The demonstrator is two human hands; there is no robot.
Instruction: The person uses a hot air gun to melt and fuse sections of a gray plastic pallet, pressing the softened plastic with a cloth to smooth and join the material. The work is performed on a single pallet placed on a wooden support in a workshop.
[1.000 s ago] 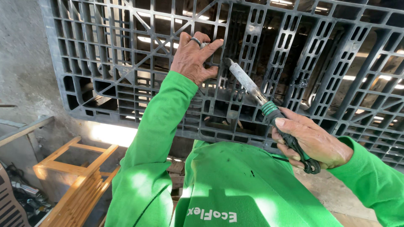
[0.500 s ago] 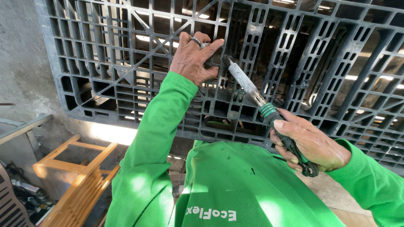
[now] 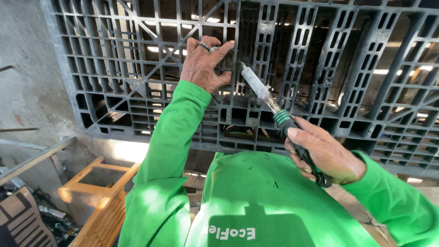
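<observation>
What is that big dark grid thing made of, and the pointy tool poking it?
The dark grey lattice pallet looks like moulded plastic: matte, with thin even ribs. The rod-shaped tool in the right hand seems to have a dull, scorched metal shaft, a green plastic collar and a black handle, probably plastic or rubber. The left hand touches the pallet.

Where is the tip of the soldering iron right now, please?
In the head view, the soldering iron is held in the right hand; its tip touches the dark plastic pallet, just right of the left hand.
</observation>
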